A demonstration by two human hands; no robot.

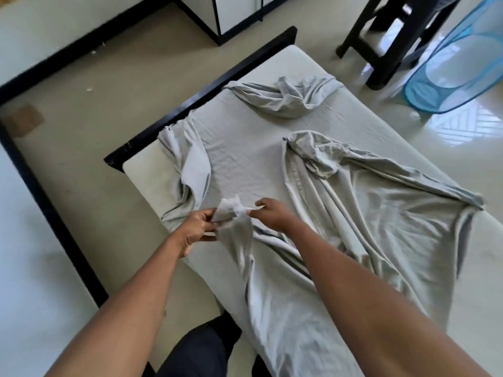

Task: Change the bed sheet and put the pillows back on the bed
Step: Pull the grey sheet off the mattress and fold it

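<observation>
A light grey bed sheet (245, 148) lies crumpled across the white mattress (285, 54), its corners bunched inward and the mattress bare at the far end and left edge. Near the mattress's left edge, my left hand (200, 227) grips a raised corner of the sheet. My right hand (272, 213) pinches the same corner from the right side. Both hands hold the fabric a little above the bed. No pillows are in view.
The black bed frame (206, 91) runs along the mattress's left side. A black stool (394, 42) and a blue mesh laundry basket (457, 69) stand on the glossy floor at the far right. A white cabinet (236, 12) stands at the back.
</observation>
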